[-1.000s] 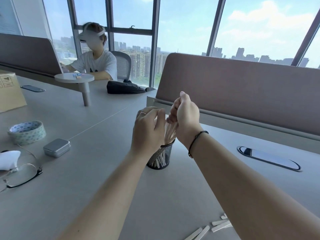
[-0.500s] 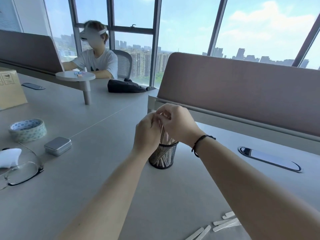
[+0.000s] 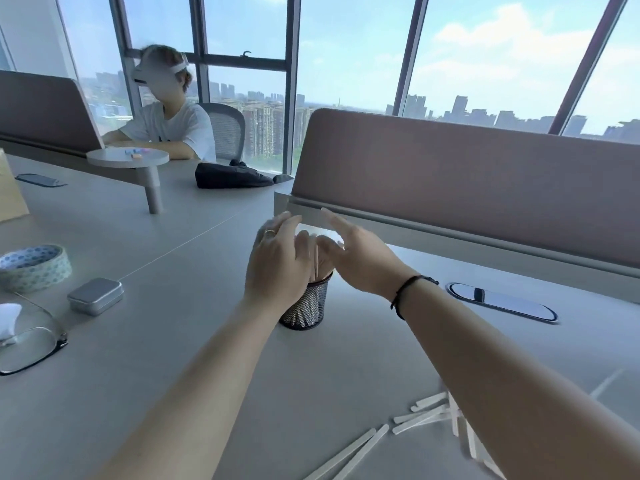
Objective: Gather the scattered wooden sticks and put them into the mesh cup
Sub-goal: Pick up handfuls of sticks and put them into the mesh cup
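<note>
Wooden sticks (image 3: 420,415) lie scattered on the near right part of the grey surface (image 3: 173,375), some partly under the person's right forearm, and more of them stand upright inside the mesh cup.

Going from large to small: a padded desk divider (image 3: 467,188) runs across behind the surface. Across the way another person (image 3: 169,126) in a white shirt sits at it wearing a headset. Both of the near person's arms reach forward over the middle of the surface. The left hand (image 3: 277,265) has its fingers spread and loose, palm close against the cup's left side, gripping nothing I can make out. The right hand (image 3: 360,261) hovers just to the right above the rim, fingers extended and apart, empty as well; a dark cord bracelet (image 3: 405,289) circles its wrist. Between the two hands stands the black mesh cup (image 3: 308,306), with stick tops (image 3: 316,268) poking above its rim. Off to the left sit a roll of patterned tape (image 3: 33,268), a pair of glasses (image 3: 27,348) and a small metal tin (image 3: 96,295).
</note>
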